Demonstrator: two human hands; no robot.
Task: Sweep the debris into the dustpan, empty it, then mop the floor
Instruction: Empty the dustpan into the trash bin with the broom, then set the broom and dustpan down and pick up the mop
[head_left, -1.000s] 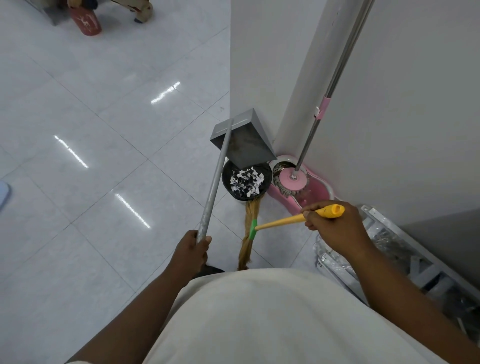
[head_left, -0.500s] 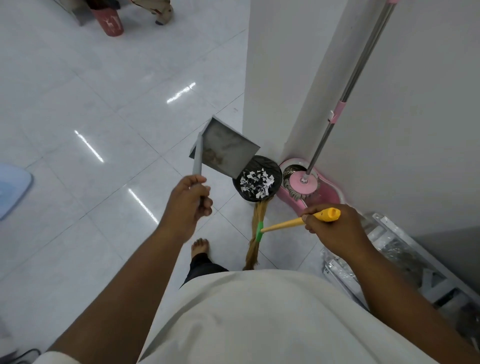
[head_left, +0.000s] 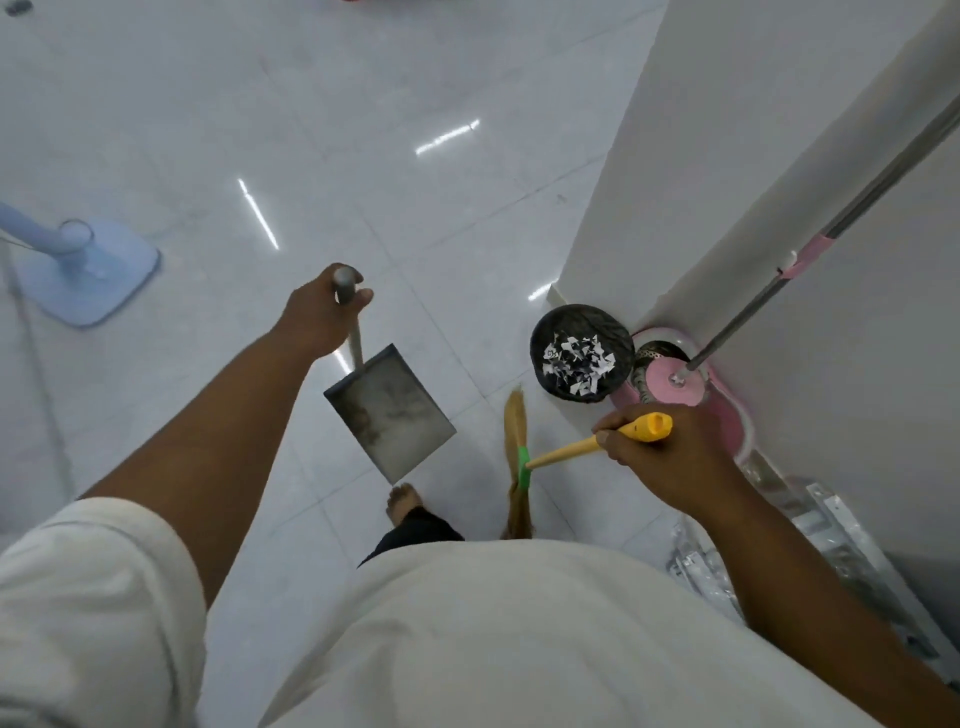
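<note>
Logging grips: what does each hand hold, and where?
Left hand grips the dustpan at its handle's top; right hand grips the broom at its yellow end.

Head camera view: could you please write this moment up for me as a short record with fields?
left grip: holds the handle of the flat grey metal dustpan, which carries only dusty smears
right grip: holds the yellow plastic handle of the straw broom, bristles pointing down
round black bin: beside the wall corner, white paper scraps inside
pink mop bucket: right of the bin, metal-poled mop standing in it
task stage: dustpan emptied; mopping not begun
</note>
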